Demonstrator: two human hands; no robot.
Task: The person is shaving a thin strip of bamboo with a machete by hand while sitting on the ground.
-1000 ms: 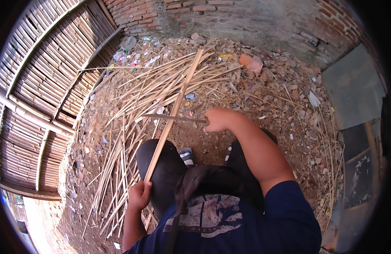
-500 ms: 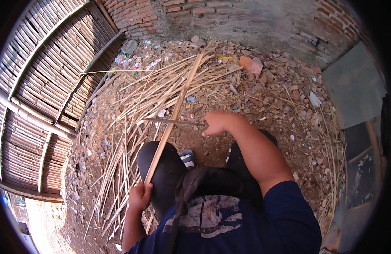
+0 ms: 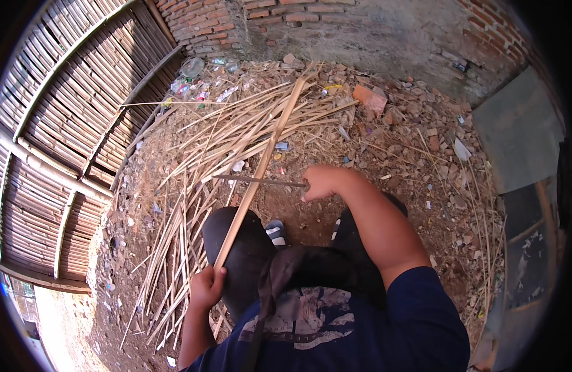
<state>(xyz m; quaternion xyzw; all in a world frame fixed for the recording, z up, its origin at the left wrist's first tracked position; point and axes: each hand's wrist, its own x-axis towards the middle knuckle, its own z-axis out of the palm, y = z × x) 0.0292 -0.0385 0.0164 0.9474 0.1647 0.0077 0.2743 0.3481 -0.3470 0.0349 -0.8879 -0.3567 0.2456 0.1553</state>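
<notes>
My left hand (image 3: 207,287) is closed around the near end of a long, flat bamboo strip (image 3: 273,139), beside my left knee. The strip slants away from me across that knee, its far end over the strewn ground. In my right hand (image 3: 323,181) is a knife (image 3: 275,182) with a long, thin, dark blade, its handle hidden inside my fist. The blade points left and lies across the strip around its middle, just beyond my knee.
Many split bamboo strips (image 3: 193,162) lie heaped on the ground ahead and to my left. Rubble and litter surround them, with an orange brick (image 3: 369,99) near the back. A brick wall (image 3: 360,37) closes the far side, a bamboo fence (image 3: 69,124) the left, grey panels (image 3: 518,133) the right.
The knife and my right hand have shifted very slightly right. My left hand keeps its grip on the strip, and the view has moved a little.
</notes>
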